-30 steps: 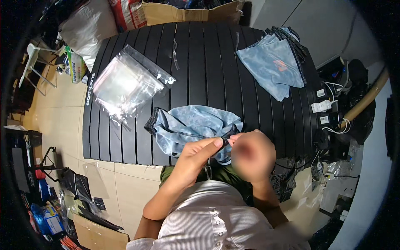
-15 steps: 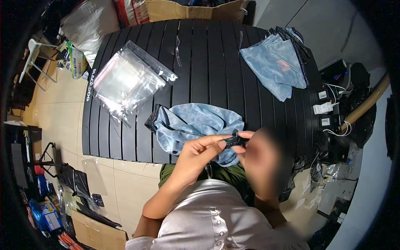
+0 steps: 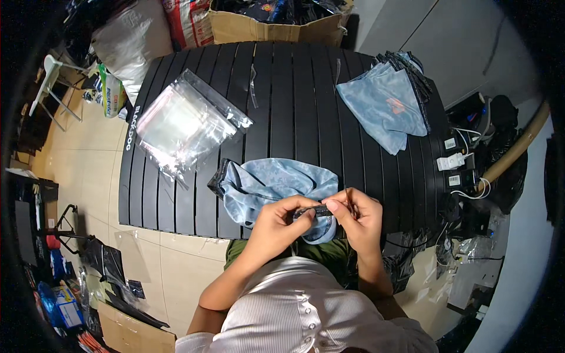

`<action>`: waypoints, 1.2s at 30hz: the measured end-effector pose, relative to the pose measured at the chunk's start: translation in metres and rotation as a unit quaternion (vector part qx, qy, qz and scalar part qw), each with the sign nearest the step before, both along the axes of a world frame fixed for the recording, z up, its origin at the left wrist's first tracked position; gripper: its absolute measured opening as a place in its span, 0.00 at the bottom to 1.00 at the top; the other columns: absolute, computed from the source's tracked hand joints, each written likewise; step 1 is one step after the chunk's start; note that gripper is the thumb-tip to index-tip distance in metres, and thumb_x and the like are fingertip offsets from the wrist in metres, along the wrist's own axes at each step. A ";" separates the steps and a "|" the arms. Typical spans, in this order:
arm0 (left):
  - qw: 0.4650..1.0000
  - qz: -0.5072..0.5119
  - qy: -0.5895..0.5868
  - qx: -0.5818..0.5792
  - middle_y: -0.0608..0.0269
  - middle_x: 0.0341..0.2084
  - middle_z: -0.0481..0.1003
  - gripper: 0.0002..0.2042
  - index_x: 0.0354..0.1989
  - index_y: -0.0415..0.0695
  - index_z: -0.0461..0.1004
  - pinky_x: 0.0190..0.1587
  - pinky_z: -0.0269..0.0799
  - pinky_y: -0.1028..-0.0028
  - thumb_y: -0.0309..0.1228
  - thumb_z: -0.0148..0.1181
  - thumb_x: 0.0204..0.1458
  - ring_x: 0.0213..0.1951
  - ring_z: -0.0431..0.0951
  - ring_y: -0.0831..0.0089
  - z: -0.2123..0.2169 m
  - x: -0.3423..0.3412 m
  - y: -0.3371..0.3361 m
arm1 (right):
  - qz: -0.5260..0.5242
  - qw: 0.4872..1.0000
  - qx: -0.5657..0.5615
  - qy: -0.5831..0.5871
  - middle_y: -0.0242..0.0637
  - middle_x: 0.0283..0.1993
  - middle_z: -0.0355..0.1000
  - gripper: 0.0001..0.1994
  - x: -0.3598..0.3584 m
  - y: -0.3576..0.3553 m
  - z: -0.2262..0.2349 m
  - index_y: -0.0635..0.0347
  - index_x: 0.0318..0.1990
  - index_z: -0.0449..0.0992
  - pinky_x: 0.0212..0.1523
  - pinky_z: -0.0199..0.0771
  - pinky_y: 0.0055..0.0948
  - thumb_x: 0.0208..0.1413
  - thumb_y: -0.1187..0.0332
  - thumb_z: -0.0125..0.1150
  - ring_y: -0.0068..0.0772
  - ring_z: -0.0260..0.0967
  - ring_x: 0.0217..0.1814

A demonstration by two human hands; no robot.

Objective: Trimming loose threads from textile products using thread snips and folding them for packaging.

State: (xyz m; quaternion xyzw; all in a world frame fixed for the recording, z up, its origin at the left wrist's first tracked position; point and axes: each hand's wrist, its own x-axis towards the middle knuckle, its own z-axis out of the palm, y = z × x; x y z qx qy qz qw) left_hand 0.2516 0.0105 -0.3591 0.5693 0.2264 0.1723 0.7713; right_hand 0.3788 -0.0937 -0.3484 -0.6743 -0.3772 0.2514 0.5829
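Note:
A light blue patterned cloth piece (image 3: 282,175) with black edging lies rumpled at the table's near edge; its exact kind is unclear. My left hand (image 3: 279,226) pinches the black edging (image 3: 321,210) between thumb and fingers. Close beside it, my right hand (image 3: 358,220) grips the other end of that edging, thumb on top. A thin dark strand stands up by the right fingers. Part of the cloth hangs below the hands, over the table edge. At the far right lies a stack of similar blue cloth pieces (image 3: 382,100) with black edges.
The black slatted table (image 3: 288,106) holds clear plastic bags (image 3: 182,123) at left and a thin clear strip (image 3: 253,86) farther back. White plugs and cables (image 3: 451,162) sit by the right edge. Beyond the far edge stands a cardboard box (image 3: 276,29) with dark packages.
My right hand has come down from a blurred, raised position and now grips the edging beside the left. The edging is turned more level. The view has tilted slightly upward.

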 end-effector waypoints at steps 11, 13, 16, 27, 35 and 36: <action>0.999 0.006 0.018 0.026 0.68 0.27 0.75 0.06 0.33 0.36 0.75 0.32 0.65 0.84 0.25 0.59 0.48 0.28 0.69 0.86 0.004 0.001 0.005 | 0.003 1.000 -0.018 -0.001 0.24 0.19 0.63 0.07 0.006 0.002 -0.001 0.64 0.24 0.69 0.20 0.52 0.12 0.52 0.74 0.55 0.09 0.54 0.19; 1.000 0.009 0.020 0.000 0.67 0.28 0.75 0.06 0.34 0.36 0.75 0.34 0.65 0.85 0.24 0.59 0.48 0.30 0.70 0.86 0.003 0.001 0.006 | -0.002 1.000 -0.012 -0.006 0.24 0.19 0.63 0.06 0.005 0.002 -0.004 0.64 0.24 0.69 0.20 0.52 0.12 0.52 0.74 0.55 0.09 0.54 0.19; 0.998 0.012 0.028 -0.057 0.68 0.28 0.75 0.06 0.34 0.36 0.75 0.35 0.65 0.85 0.25 0.59 0.48 0.32 0.70 0.86 0.002 0.001 0.007 | -0.018 0.999 -0.004 -0.049 0.24 0.20 0.63 0.06 0.000 0.004 0.000 0.64 0.25 0.68 0.20 0.53 0.12 0.52 0.74 0.55 0.09 0.54 0.20; 0.870 0.072 -0.068 0.484 0.70 0.30 0.75 0.10 0.32 0.48 0.79 0.29 0.60 0.78 0.25 0.63 0.37 0.24 0.65 0.74 -0.007 -0.006 0.008 | 0.022 0.999 -0.042 0.011 0.22 0.18 0.60 0.05 0.010 0.002 0.001 0.63 0.25 0.68 0.20 0.49 0.13 0.51 0.75 0.56 0.08 0.50 0.19; 0.946 0.027 -0.075 0.313 0.66 0.32 0.76 0.09 0.31 0.44 0.78 0.35 0.64 0.76 0.29 0.66 0.38 0.31 0.70 0.71 -0.017 -0.001 0.007 | 0.089 0.988 -0.038 -0.118 0.26 0.21 0.59 0.07 0.019 0.002 0.006 0.65 0.22 0.66 0.20 0.48 0.15 0.46 0.77 0.58 0.12 0.49 0.20; 0.974 0.037 -0.037 0.222 0.64 0.31 0.76 0.08 0.30 0.42 0.77 0.37 0.65 0.74 0.27 0.64 0.40 0.33 0.71 0.71 -0.010 -0.001 0.003 | 0.088 0.988 -0.038 -0.118 0.26 0.21 0.59 0.07 0.019 0.003 0.007 0.65 0.22 0.66 0.20 0.48 0.15 0.46 0.77 0.58 0.12 0.49 0.20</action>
